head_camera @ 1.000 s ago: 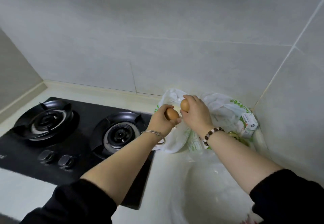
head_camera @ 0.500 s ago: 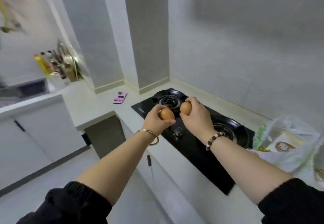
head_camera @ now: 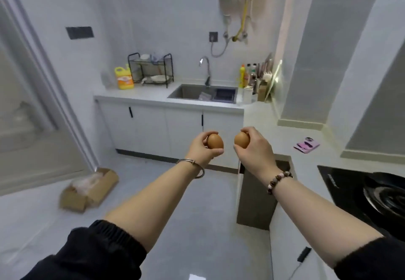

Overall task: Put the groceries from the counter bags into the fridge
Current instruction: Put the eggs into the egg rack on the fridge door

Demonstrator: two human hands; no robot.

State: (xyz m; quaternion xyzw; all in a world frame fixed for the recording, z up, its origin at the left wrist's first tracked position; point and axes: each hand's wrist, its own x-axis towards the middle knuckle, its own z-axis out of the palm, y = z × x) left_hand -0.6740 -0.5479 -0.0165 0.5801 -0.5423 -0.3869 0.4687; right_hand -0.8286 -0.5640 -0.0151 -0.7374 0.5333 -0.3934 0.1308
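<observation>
Eggs hang above the floor, left egg in the grip of the left hand, right egg in that of the right hand; carry them lightly, apart and steady toward the unseen fridge.

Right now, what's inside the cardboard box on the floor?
The cardboard box is open, and crumpled clear plastic fills its top. Anything under that plastic is covered, so I cannot tell what else it holds.
</observation>
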